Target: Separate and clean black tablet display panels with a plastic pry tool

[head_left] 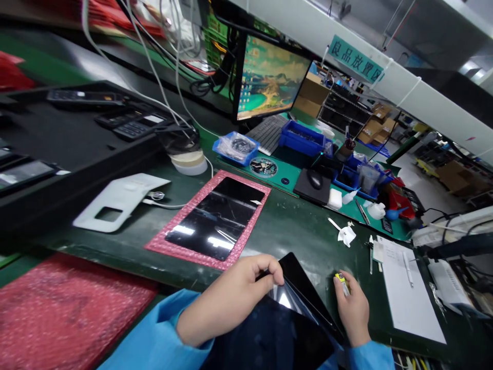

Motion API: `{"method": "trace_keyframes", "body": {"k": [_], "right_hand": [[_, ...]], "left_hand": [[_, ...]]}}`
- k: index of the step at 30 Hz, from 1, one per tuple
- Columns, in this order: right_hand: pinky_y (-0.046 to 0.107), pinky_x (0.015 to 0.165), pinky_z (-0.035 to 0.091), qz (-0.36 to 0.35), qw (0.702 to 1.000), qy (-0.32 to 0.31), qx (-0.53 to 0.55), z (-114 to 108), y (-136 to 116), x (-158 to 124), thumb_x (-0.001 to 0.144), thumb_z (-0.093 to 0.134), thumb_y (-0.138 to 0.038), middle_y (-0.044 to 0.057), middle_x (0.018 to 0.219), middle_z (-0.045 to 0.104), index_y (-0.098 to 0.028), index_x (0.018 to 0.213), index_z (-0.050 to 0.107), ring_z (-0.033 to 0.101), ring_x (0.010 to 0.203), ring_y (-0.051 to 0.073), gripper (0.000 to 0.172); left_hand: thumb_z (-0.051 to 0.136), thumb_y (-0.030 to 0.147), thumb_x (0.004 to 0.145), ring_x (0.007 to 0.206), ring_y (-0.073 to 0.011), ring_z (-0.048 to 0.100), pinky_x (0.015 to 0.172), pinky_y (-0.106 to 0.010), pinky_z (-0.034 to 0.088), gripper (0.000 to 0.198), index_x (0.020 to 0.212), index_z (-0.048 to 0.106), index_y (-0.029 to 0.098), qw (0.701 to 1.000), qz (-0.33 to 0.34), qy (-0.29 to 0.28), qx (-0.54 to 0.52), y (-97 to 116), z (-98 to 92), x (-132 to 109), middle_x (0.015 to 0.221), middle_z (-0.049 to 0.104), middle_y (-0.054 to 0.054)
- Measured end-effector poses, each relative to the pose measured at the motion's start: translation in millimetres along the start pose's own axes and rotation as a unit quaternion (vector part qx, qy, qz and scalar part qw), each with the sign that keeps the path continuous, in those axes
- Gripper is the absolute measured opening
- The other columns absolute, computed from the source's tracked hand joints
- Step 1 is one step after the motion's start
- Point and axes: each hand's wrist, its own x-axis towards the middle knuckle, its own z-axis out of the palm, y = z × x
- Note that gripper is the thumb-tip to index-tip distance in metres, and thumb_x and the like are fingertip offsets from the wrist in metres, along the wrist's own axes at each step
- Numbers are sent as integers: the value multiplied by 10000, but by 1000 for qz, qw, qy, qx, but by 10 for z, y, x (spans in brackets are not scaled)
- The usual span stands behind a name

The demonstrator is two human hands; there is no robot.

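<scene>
My left hand [250,282] is closed in a pinch on the edge of a clear film [287,298], which is lifted and curled over a black glossy panel [304,282]. The panel lies tilted close to my body, its lower part dark and hard to separate from my clothing. To its right, my right hand [352,311] is closed around a small yellow-and-white object [342,282] whose kind I cannot make out. On the table ahead, a black tablet-like screen [219,216] lies flat on a pink bubble-wrap sheet [157,244].
At left are a white bracket-like plate [115,200], tape rolls [188,162] and a black tray [77,128] with handheld devices. Farther back stand a monitor [273,77], blue bins [302,137] and a mouse [315,179]. At right lie paper [416,303], a pen [408,270] and crumpled white scraps [346,235].
</scene>
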Motion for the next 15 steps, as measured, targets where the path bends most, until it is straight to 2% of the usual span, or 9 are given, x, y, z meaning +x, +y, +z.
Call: {"method": "trace_keyframes", "body": {"k": [10, 15], "right_hand": [[586, 992, 776, 2, 1000, -1, 30, -5, -43, -25, 949, 691, -858, 131, 1257, 1007, -331, 1175, 951, 946, 1215, 519, 630], [593, 1026, 766, 6, 999, -6, 44, -13, -57, -29, 940, 687, -877, 144, 1272, 1006, -325, 1171, 949, 941, 1232, 520, 653]], "left_hand": [[740, 444, 900, 817, -263, 620, 837, -399, 503, 160, 834, 793, 307, 1000, 30, -5, -7, 57, 22, 97, 815, 702, 30], [806, 463, 931, 848, -274, 656, 879, -405, 549, 181, 858, 827, 298, 999, 33, -6, -26, 73, 27, 91, 855, 763, 6]]}}
